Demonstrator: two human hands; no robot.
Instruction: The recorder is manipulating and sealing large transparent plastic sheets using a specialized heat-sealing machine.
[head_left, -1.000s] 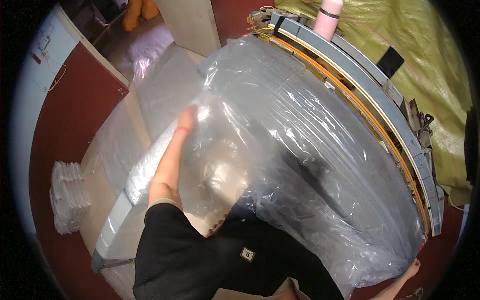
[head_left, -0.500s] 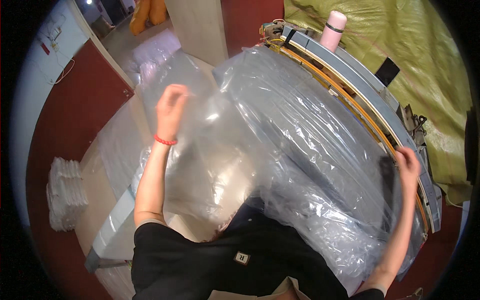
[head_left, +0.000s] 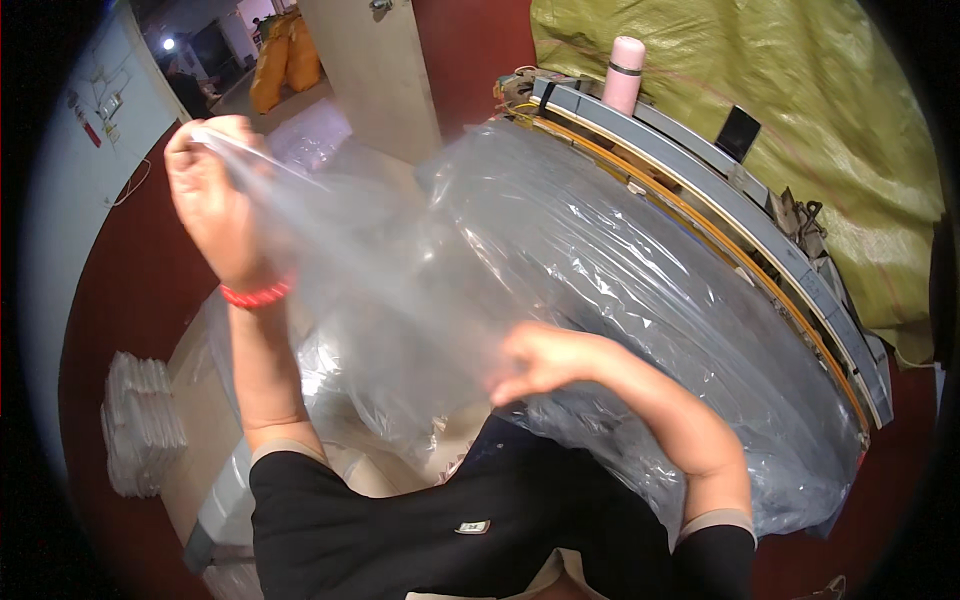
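Observation:
My left hand, with a red bead bracelet at the wrist, is raised at the left and closed on a corner of a clear plastic sheet. The sheet hangs slantwise from it, blurred by motion. In front of my body my right hand is closed at the sheet's lower right side, its fingertips somewhat smeared. More clear plastic film lies in long shiny folds to the right, over the work surface beside a long curved-looking machine bar.
A pink bottle and a dark phone sit along the bar. A green-yellow tarp hangs behind. At the left lies a stack of folded plastic. Farther back are a door and orange sacks.
My left hand has risen to the left, pulling up the plastic sheet. My right hand has come from the machine bar at the far right to the middle, at the sheet's side.

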